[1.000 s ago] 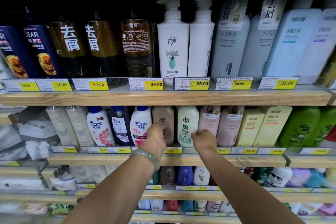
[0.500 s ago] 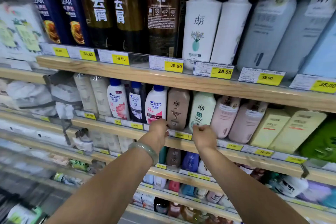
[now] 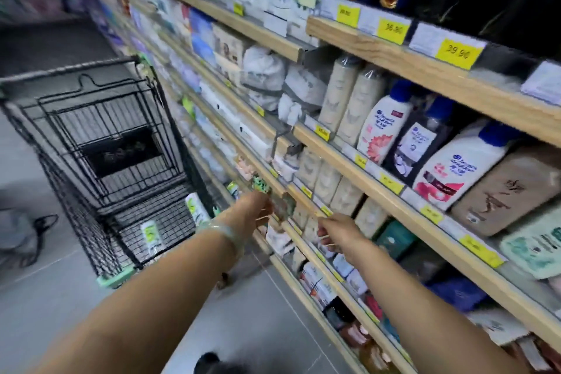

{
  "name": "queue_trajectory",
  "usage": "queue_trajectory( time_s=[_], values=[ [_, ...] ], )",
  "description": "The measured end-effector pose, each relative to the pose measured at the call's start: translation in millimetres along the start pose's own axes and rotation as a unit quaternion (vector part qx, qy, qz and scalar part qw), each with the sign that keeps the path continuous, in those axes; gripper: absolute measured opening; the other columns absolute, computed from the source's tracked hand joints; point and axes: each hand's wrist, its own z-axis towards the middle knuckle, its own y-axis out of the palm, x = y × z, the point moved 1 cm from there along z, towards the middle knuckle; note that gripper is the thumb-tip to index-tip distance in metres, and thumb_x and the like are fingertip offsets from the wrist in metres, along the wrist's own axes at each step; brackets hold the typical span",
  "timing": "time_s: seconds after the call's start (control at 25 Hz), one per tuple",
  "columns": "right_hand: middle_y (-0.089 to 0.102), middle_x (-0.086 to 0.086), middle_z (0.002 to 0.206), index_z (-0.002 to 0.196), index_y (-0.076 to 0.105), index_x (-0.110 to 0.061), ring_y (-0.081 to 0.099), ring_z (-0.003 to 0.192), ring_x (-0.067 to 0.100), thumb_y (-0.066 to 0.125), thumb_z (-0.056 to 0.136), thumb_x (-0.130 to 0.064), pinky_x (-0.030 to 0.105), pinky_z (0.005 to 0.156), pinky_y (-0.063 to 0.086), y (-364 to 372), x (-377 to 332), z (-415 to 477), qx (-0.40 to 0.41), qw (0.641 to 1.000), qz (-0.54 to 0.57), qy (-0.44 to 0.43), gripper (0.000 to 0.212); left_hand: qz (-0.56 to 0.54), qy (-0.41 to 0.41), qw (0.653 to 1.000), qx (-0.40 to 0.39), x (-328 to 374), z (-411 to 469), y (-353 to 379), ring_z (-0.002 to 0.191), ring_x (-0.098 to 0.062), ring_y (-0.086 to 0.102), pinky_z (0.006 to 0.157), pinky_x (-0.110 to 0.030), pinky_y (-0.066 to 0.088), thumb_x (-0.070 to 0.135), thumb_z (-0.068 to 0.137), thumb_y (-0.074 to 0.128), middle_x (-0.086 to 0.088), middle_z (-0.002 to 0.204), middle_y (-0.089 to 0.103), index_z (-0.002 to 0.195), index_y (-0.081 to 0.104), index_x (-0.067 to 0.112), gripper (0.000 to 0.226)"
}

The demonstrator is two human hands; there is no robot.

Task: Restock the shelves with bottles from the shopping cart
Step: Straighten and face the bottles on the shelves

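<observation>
A black wire shopping cart (image 3: 76, 69) stands in the aisle at the left, close to the shelves. In its basket lie white bottles with green labels (image 3: 195, 206), one more (image 3: 151, 235) nearer to me. My left hand (image 3: 253, 211), with a pale bangle on the wrist, reaches out between the cart and the wooden shelf edge (image 3: 379, 182) and holds nothing. My right hand (image 3: 340, 231) hangs in front of a lower shelf, fingers loosely bent, also with nothing in it. Shampoo bottles (image 3: 379, 127) and a brown bottle (image 3: 510, 191) stand on the shelf at the right.
Several wooden shelves with yellow price tags (image 3: 457, 53) run along the right side, packed with bottles and white packs (image 3: 264, 70). A grey bag (image 3: 18, 234) lies on the floor left of the cart. Grey floor shows between me and the cart.
My view has swung left from the shelf front to the aisle and the cart. Both hands have come off the bottles on the middle shelf and moved lower, toward the cart.
</observation>
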Motion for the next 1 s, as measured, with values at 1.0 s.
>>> queue_trajectory(
  time_s=[1.0],
  values=[
    [0.054,0.0,0.079,0.095,0.054,-0.013,0.05,0.073,0.012,0.051,0.098,-0.018,0.023,0.065,0.044,414,-116,247,-0.286,0.924,-0.237,0.091,0.007,-0.103,-0.222,0.943,0.223,-50,254,-375,0.073,-0.015,0.053,0.063,-0.024,0.041,0.01,0.1,0.04,-0.016,0.105,0.06,0.115,0.056,-0.002,0.025]
  ],
)
